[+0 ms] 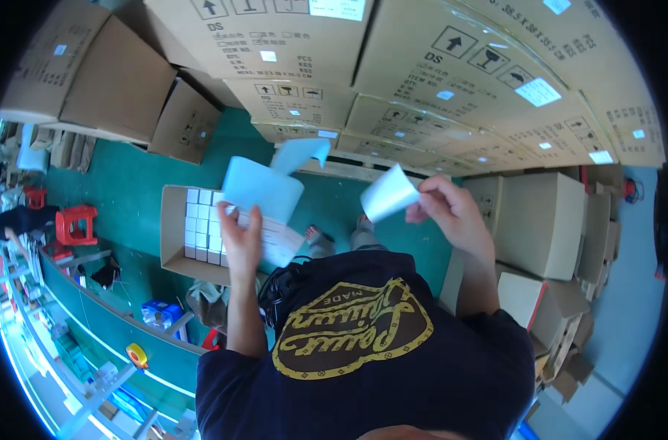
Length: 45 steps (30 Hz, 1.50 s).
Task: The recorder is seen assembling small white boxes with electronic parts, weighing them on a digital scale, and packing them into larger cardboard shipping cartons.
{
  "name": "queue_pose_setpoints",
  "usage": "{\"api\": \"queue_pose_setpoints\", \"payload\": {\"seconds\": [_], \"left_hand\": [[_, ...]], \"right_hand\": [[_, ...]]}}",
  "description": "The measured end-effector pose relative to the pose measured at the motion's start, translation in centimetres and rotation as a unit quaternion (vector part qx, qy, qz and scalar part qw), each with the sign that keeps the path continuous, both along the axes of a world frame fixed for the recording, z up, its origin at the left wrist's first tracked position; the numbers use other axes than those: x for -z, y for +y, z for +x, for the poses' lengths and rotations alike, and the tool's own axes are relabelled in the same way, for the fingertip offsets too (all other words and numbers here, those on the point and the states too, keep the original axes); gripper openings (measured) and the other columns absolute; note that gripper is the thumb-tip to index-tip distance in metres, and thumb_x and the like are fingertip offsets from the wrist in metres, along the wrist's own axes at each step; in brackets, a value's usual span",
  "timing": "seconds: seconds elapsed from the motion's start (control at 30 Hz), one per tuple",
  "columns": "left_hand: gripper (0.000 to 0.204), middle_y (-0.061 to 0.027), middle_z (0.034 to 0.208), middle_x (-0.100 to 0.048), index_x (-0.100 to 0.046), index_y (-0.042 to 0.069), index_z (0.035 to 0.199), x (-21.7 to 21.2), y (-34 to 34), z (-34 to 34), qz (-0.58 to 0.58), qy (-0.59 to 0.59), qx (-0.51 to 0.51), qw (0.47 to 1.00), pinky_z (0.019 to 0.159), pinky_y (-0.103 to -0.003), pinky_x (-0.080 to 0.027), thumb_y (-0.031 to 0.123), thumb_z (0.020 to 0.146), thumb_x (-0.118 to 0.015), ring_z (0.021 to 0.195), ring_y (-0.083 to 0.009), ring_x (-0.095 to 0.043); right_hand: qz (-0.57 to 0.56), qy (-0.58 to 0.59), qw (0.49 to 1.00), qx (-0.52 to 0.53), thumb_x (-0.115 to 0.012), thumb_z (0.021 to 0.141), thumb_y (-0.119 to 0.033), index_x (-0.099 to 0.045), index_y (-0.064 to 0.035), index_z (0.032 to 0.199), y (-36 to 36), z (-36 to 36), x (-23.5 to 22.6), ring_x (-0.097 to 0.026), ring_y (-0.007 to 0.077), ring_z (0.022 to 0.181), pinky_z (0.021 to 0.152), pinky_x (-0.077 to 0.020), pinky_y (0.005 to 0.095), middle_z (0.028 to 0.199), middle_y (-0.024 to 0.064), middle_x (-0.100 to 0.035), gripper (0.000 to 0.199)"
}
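- Biggest thing going on: the wall of brown cartons stacked across the top. I count roughly eight or nine box faces, and they bend with the lens so it's hard to be exact. Another pile of about three cartons sits off to the upper left, and a separate stack stands on the right, close to the person's right elbow.
- The green floor is the only real open room, a strip running between the cartons and down the left side. It's tight on the right.
- One open carton sits on the floor just left of the left hand, with small white boxes packed inside in rows. I see about ten, and the rest are hidden behind the sheet.
- One red stool is well off to the left, and another red one sits behind it.
- One big pale blue sheet of labels is held up in front of the chest, its top corner curling over.
- Left hand has its fingers wrapped around that sheet's lower edge, thumb on the front.
- Right hand pinches one small white peeled piece between thumb and fingertips, held up apart from the sheet.
- One yellow tape measure rests on the rail at lower left.
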<state>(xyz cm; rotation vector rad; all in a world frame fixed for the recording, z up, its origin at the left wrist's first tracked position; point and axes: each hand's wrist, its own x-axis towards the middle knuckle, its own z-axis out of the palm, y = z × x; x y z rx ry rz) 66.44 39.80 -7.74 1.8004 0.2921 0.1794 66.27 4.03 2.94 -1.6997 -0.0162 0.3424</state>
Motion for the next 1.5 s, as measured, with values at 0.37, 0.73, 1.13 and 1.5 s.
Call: {"api": "queue_pose_setpoints", "payload": {"seconds": [0.37, 0.73, 1.13, 1.5], "left_hand": [[0.067, -0.0185, 0.107, -0.062, -0.037, 0.016, 0.147, -6.1, 0.5, 4.8, 0.137, 0.021, 0.109, 0.984, 0.086, -0.036, -0.050, 0.001, 0.086, -0.062, 0.107, -0.0249, -0.060], [0.017, -0.0134, 0.102, -0.064, -0.070, 0.001, 0.098, -5.7, -3.9, 8.0, -0.004, -0.015, 0.379, 0.925, 0.075, -0.030, -0.047, 0.009, 0.096, -0.055, 0.084, -0.0198, -0.060], [0.012, -0.0121, 0.095, -0.065, -0.069, -0.001, 0.090, -5.7, -1.1, 10.1, -0.064, -0.103, 0.334, 0.935, 0.075, -0.026, -0.048, 0.004, 0.081, -0.076, 0.085, -0.0181, -0.063], [0.013, -0.0071, 0.096, -0.067, -0.070, 0.000, 0.096, -2.1, 3.0, 12.5, -0.139, 0.115, 0.261, 0.948, 0.071, -0.025, -0.048, 0.007, 0.085, -0.073, 0.082, -0.0111, -0.060]], "right_hand": [[-0.068, -0.082, 0.993, -0.057, -0.070, 0.086, -0.004, -0.049, -0.0073, 0.120, 2.3, 3.4, -2.7, -0.064, 0.0183, 0.101, 0.085, -0.0507, 0.0326, 0.098, 0.0096, -0.064, 0.040], [0.133, -0.061, 0.969, -0.202, -0.072, 0.084, -0.012, -0.037, -0.0099, 0.142, 4.8, 11.4, 0.0, -0.062, 0.0143, 0.097, 0.084, -0.0494, 0.0306, 0.103, 0.0086, -0.065, 0.068], [-0.080, -0.013, 0.993, -0.085, -0.072, 0.083, -0.003, -0.044, -0.0079, 0.134, 11.1, 10.6, -1.9, -0.063, 0.0135, 0.095, 0.082, -0.0519, 0.0312, 0.099, 0.0096, -0.066, 0.058], [0.022, -0.079, 0.971, 0.223, -0.069, 0.088, -0.001, -0.056, -0.0031, 0.102, 18.8, 3.1, 2.3, -0.062, 0.0124, 0.089, 0.080, -0.0516, 0.0283, 0.094, 0.0052, -0.061, 0.020]]}}
